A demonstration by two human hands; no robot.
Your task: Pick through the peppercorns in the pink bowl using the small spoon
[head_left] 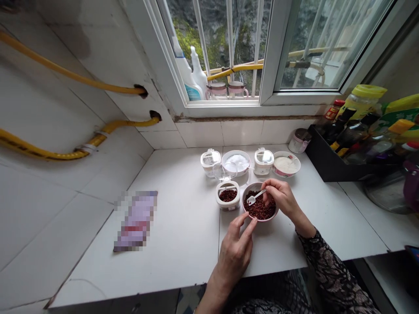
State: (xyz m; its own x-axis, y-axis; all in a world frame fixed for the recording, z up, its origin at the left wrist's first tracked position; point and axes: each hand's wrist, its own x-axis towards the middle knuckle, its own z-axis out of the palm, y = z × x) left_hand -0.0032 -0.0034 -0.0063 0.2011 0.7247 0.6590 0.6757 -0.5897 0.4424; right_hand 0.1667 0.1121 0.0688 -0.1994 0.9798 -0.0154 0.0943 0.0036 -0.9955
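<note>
My right hand (pixel 282 197) pinches the handle of a small white spoon (pixel 251 200) over a bowl (pixel 261 220) of dark red peppercorn-like grains (pixel 261 208). The spoon's scoop is down at the grains; I cannot tell if it carries any. At the bowl's near rim are the outstretched fingertips of my left hand (pixel 236 246), which holds nothing. Just left of the bowl stands a small white seasoning jar (pixel 228 203) with its clear lid (pixel 225 171) raised. The same dark red grains show inside that jar.
Behind stand two lidded jars (pixel 210 161) (pixel 263 162), a bowl of white granules (pixel 236 162) and a bowl of off-white powder (pixel 287 165). A black bottle box (pixel 327 168) and a glass jar (pixel 299 141) are at right. A purple packet (pixel 135 221) lies left.
</note>
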